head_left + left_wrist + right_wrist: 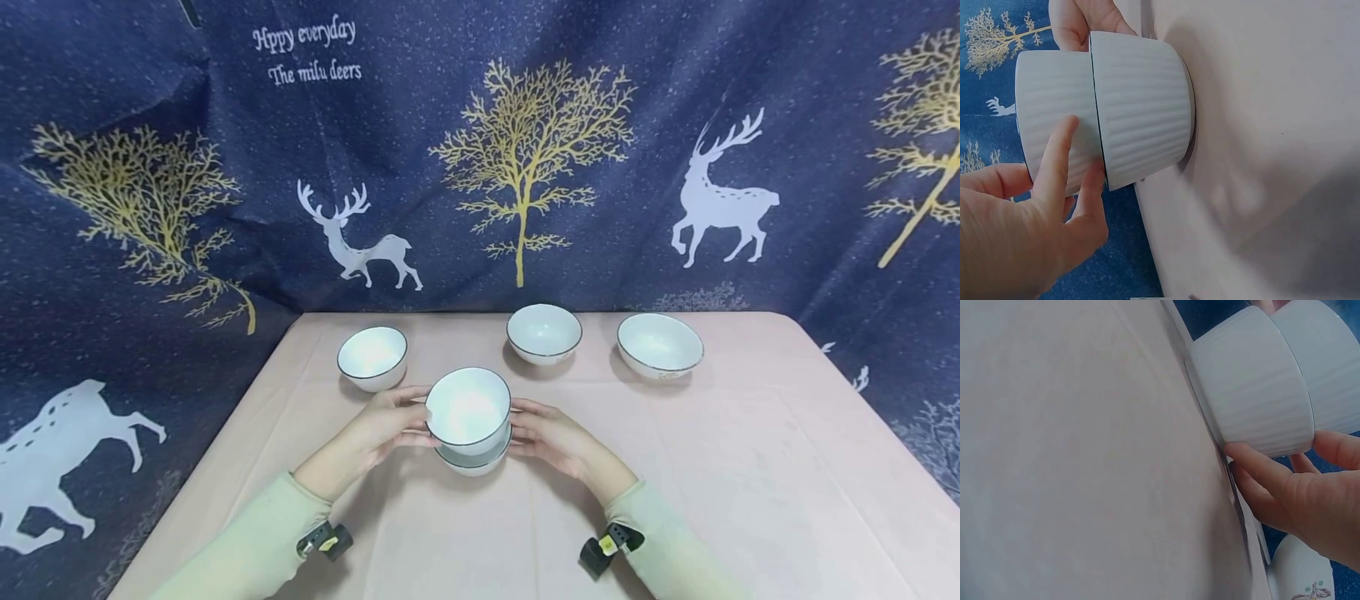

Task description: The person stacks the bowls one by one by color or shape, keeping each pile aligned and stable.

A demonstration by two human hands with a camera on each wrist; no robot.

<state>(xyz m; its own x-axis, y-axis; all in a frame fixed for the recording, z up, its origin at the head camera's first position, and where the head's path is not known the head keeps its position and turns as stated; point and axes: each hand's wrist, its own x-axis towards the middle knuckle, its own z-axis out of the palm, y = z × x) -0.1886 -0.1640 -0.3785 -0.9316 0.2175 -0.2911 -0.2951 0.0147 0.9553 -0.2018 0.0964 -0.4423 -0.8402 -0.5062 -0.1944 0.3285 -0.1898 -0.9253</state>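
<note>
Two white bowls with dark rims and ribbed sides are stacked in front of me, the upper bowl (468, 407) sitting partly inside the lower bowl (474, 463). My left hand (390, 423) grips the upper bowl from the left, its fingers spread along the ribbed side in the left wrist view. From the right, my right hand (551, 437) holds the lower bowl (1254, 384). One fingertip is near that bowl's base, and another finger lies at the rim where the two bowls meet. The lower bowl stands close over the pink tablecloth.
Behind the stack, a small white bowl (372, 357) stands at the left, a wider bowl (544, 333) near the middle and a larger shallow bowl (660, 345) at the right. A pink cloth (735, 483) covers the table. A dark blue printed curtain (465, 100) hangs behind.
</note>
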